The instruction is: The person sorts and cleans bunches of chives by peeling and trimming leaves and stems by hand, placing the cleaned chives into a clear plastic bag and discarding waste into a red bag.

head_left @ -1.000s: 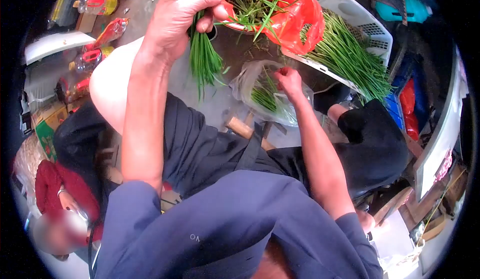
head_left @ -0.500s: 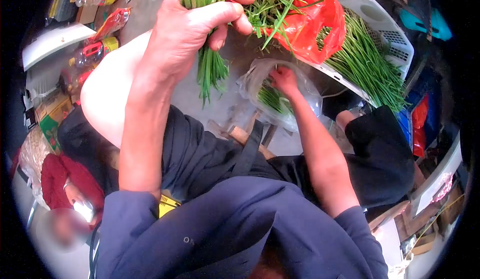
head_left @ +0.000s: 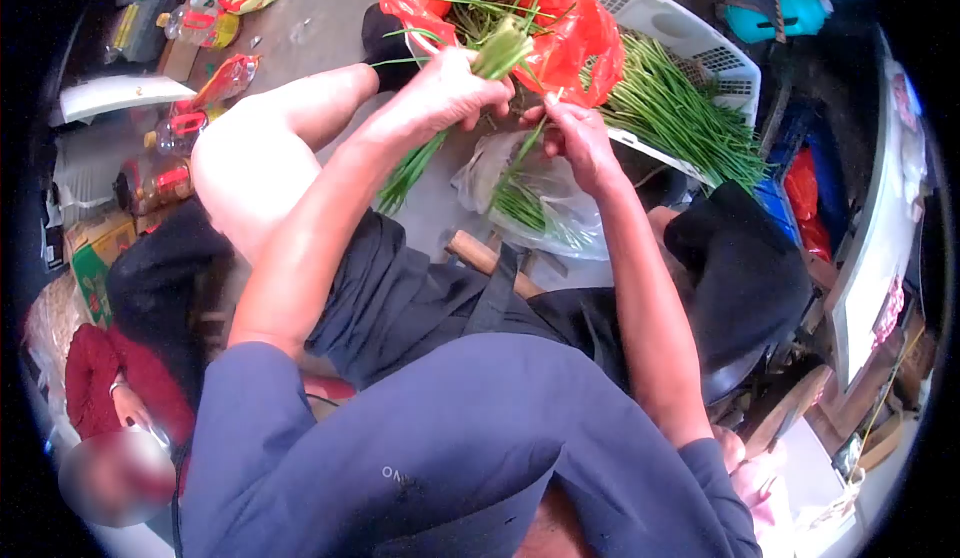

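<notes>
- Another person's dark red sleeve (head_left: 92, 376) shows well to the left of the left hand and lower in view.
- Bottles with red and yellow labels (head_left: 203, 26) lie well to the left of the left hand.
- The left hand (head_left: 450, 93) is partly closed, its fingers and thumb wrapped around a bunch of green stalks (head_left: 503, 50). The pale, thicker ends stick out above the fist, towards the right hand; the thin dark green ends hang below it, slanting left.
- A wooden piece (head_left: 478, 253) is closer to the body than the left hand, below it in view.
- The red plastic bag (head_left: 583, 33) stands open just beyond both hands, with loose green and brownish stalks inside.
- The clear plastic bag (head_left: 575, 203) sits below and between the hands, nearer the body, with green stalks in it.
- The right hand (head_left: 578, 141) is nearly closed, its thumb and fingertips pinched on a slim green stalk (head_left: 522, 153) that slants down towards the clear plastic bag.
- The white crate (head_left: 690, 26) is beyond the right hand and to its right, holding long green stems (head_left: 685, 108).
</notes>
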The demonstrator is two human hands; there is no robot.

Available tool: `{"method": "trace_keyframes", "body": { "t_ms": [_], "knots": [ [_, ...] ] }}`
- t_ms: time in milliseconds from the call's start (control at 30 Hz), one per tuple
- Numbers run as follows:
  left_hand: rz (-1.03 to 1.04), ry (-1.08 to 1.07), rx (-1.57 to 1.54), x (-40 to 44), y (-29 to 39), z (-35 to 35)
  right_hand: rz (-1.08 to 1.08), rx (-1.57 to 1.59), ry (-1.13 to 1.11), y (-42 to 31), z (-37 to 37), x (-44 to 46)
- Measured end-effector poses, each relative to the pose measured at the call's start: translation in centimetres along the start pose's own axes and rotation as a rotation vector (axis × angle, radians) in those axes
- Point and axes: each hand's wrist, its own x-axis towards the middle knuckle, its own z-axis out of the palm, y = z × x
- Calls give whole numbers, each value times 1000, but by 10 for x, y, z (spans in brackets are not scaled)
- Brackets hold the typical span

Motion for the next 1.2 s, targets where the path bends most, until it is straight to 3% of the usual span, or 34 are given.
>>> {"method": "trace_keyframes", "body": {
  "t_ms": [500,567,700,1200],
  "knots": [
    [-39,-137,-44,4,-9,34,-159,232,142,-12,14,-18],
    [-97,-146,-37,0,-6,34,-115,559,308,-8,6,-11],
    [-138,-155,-91,-4,-2,31,-99,489,308,-9,-18,-9],
    [-112,-103,-107,0,-1,33,-303,169,274,-5,10,-7]
  ]
}}
